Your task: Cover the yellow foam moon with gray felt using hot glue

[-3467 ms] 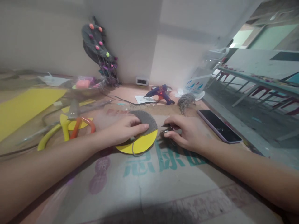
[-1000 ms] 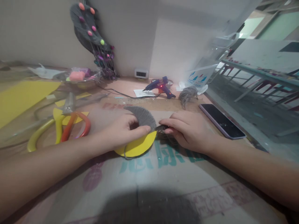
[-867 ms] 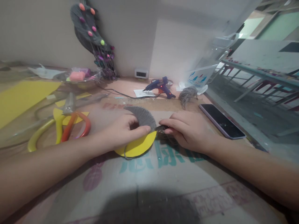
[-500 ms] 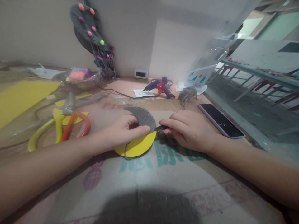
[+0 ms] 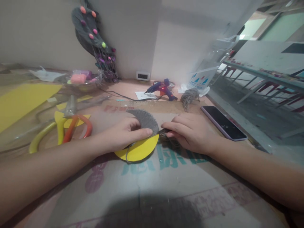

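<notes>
A yellow card crescent [image 5: 142, 148] has its upper part wound closely with grey yarn [image 5: 146, 120]. My left hand [image 5: 125, 131] is closed on it, thumb lying on top at the edge of the winding. A loose yarn loop hangs over the bare yellow part. At the crescent's right edge, my right hand [image 5: 185, 131] pinches a dark grey bundle that looks like yarn; its tip meets the edge where the winding ends. More of this bundle is shadowed under my fingers. The crescent's far left part is hidden behind my left hand.
Orange-and-yellow-handled scissors [image 5: 71, 110] lie left. Behind are a glue gun [image 5: 161, 89] with its cord, a grey yarn ball [image 5: 190, 96] and a small digital clock [image 5: 142, 76]. A phone [image 5: 223, 123] lies right, near the table edge. A decorated grey crescent [image 5: 86, 30] hangs on the wall.
The crescent's lower yellow part has shifted slightly left and down. Both hands keep nearly the same place and hold.
</notes>
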Action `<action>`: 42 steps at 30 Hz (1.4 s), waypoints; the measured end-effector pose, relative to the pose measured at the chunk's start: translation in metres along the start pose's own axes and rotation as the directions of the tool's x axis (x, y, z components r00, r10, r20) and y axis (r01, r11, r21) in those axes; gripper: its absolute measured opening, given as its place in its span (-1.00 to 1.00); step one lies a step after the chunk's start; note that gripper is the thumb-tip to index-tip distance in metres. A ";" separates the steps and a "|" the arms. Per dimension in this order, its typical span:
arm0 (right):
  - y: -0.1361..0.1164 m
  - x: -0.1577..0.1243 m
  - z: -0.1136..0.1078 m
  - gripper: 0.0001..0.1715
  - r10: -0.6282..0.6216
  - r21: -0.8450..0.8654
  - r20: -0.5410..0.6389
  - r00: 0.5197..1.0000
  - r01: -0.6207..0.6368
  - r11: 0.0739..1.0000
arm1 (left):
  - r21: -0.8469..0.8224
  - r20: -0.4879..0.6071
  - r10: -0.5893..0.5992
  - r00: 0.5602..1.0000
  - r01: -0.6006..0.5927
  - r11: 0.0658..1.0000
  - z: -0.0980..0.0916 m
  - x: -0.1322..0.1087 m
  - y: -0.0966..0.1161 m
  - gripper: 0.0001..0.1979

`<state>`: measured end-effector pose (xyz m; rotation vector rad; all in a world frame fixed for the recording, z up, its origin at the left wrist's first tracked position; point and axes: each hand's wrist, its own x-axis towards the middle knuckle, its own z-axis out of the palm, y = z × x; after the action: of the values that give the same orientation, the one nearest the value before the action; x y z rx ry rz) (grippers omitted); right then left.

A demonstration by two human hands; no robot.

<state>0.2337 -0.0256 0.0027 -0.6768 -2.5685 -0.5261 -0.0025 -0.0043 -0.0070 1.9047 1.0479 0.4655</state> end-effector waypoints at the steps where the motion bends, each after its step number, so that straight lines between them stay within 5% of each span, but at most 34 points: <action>1: 0.000 0.000 0.000 -0.72 -0.002 -0.002 -0.004 1.000 0.002 1.000 | 0.003 0.005 -0.002 1.000 0.002 1.000 0.000 0.000 -0.001 -0.64; 13: -0.001 -0.002 0.004 -0.68 0.089 0.125 -0.071 0.993 -0.080 0.989 | -0.034 0.019 0.014 1.000 -0.014 0.999 0.002 0.001 0.003 -0.68; 25: -0.003 0.002 0.002 -0.68 0.025 0.044 -0.053 0.998 -0.022 0.999 | 0.102 0.006 0.018 1.000 -0.018 0.995 0.000 0.001 0.002 -0.61; 42: -0.002 0.001 0.000 -0.71 0.022 -0.008 -0.013 1.000 -0.022 1.000 | 0.077 0.019 0.069 0.997 -0.071 0.995 -0.001 0.002 0.002 -0.65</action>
<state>0.2314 -0.0267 0.0028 -0.7012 -2.5449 -0.5326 -0.0006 -0.0029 -0.0050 2.0157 1.0040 0.4540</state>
